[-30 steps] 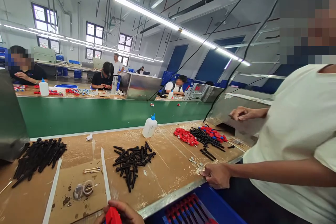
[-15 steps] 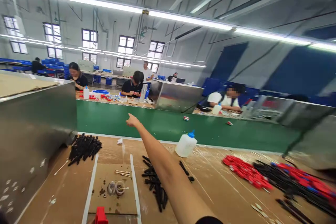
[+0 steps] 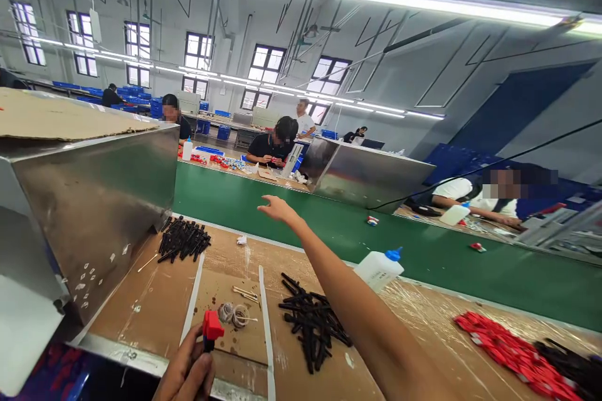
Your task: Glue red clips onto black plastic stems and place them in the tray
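Note:
My left hand (image 3: 185, 371) is at the bottom, its fingers closed around a red-headed part with a short black stem (image 3: 213, 326). My right hand (image 3: 278, 207) reaches far forward over the green conveyor belt (image 3: 226, 191), fingers stretched out, with nothing visible in it. Beneath that forearm lies a pile of black rods (image 3: 310, 319), partly hidden. Ahead of the left hand, two small round pots (image 3: 239, 317) stand on a stained cardboard sheet (image 3: 221, 291), with a cotton swab resting in one and several more swabs (image 3: 245, 294) behind.
A white bottle with a blue cap (image 3: 379, 268) stands beyond my right forearm. Another pile of black rods (image 3: 185, 239) lies by the metal housing (image 3: 103, 200) on the left. Red parts (image 3: 512, 354) are heaped at right. Small red-white pieces (image 3: 372, 220) rest on the belt; people sit across it.
The view has swung left, so the scene sits further right. My left hand and the whole red head of its part have come into view. My right arm stays stretched over the belt.

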`<action>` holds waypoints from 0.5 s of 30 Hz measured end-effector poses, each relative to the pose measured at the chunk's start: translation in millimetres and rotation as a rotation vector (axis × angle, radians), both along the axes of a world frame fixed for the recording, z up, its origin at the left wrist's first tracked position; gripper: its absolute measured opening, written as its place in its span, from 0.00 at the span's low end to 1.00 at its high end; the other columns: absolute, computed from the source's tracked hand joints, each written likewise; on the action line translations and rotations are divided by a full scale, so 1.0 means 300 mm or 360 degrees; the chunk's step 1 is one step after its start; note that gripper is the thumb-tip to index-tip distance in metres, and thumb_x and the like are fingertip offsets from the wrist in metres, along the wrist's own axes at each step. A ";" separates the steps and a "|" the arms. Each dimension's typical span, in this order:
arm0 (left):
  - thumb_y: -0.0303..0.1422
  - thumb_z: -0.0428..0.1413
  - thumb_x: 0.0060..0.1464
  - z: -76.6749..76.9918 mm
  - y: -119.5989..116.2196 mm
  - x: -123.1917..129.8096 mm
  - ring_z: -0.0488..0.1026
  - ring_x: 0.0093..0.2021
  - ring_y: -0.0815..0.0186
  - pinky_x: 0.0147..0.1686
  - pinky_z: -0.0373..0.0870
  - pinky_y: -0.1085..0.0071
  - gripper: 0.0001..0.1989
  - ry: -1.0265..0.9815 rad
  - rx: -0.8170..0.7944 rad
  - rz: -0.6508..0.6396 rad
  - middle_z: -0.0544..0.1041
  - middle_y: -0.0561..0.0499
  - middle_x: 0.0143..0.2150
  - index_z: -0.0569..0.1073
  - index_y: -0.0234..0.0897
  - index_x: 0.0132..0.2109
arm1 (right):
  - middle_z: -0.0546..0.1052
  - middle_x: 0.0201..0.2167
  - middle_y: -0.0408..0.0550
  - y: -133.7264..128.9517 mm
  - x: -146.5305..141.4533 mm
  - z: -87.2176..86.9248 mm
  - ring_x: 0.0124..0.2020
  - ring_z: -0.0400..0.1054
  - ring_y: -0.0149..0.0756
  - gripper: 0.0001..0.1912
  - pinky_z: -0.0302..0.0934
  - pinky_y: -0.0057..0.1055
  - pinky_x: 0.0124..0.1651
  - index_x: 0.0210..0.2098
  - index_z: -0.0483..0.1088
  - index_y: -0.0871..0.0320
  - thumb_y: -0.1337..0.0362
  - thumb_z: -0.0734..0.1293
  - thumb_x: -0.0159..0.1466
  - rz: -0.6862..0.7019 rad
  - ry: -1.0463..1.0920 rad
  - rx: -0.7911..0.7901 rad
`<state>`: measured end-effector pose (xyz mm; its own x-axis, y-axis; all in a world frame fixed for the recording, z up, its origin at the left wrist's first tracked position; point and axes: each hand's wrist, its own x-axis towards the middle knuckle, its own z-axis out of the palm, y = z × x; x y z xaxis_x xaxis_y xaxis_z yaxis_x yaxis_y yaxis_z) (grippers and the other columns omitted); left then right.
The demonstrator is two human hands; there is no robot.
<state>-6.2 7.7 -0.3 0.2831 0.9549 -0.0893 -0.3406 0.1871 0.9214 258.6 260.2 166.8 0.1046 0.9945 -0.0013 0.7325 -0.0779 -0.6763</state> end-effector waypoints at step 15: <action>0.39 0.48 0.65 0.141 -0.001 0.124 0.72 0.50 0.59 0.52 0.68 0.66 0.23 0.0724 0.0677 -0.0555 0.76 0.45 0.52 0.63 0.42 0.65 | 0.77 0.53 0.53 -0.954 -0.177 -0.468 0.55 0.70 0.51 0.28 0.61 0.47 0.60 0.52 0.74 0.50 0.57 0.78 0.52 0.0104 0.1518 0.0203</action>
<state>31.1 7.4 42.0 0.6018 0.7937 0.0888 0.1093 -0.1919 0.9753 205.4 -25.9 26.5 0.0596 0.9969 0.0514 -0.1291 0.0588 -0.9899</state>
